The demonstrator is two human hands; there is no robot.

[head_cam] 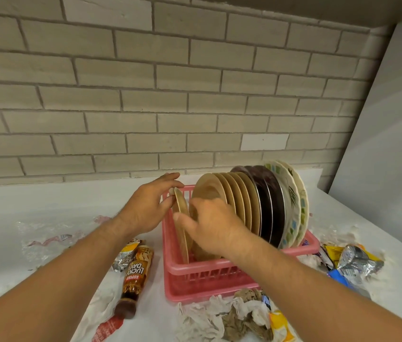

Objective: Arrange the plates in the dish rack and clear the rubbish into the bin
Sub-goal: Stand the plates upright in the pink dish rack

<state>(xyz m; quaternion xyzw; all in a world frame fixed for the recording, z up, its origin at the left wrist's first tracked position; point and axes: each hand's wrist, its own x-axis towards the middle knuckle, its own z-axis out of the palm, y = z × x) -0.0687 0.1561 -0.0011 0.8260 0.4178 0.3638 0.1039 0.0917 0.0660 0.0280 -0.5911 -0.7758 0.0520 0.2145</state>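
**Both hands on a small tan plate at the rack's left end**

The left hand (145, 208) reached forward from a bare forearm, palm turned inward. Its thumb and fingertips pinched the top rim of a small tan plate (182, 204). The right hand (216, 228) came in from the other side, knuckles up. Its thumb pressed on the plate's near edge and its fingers curled in behind the plate, so both hands held it.

The plate stood on edge between the two hands, seen almost edge-on. Its faces were turned left and right, its top leaned slightly toward the left hand, and its lower rim was down inside the pink dish rack (219, 267).

Just beyond the right hand's fingers a row of larger tan plates (239, 193) stood upright and parallel in the same rack. Past them stood dark brown plates (269, 201), and furthest from the hand two pale patterned plates (293, 193).

Below the left wrist a brown drink bottle (135, 275) lay on the white bench (46, 198), cap toward the person, beside a crumpled foil wrapper (123, 257). Under the right forearm, in front of the rack, lay crumpled tissue (217, 314) and brown paper. Out to the right of that arm sat a heap of foil wrappers (353, 260). Clear plastic scraps (44, 240) lay well left of the left arm. A grey brick wall (145, 95) rose behind the bench.
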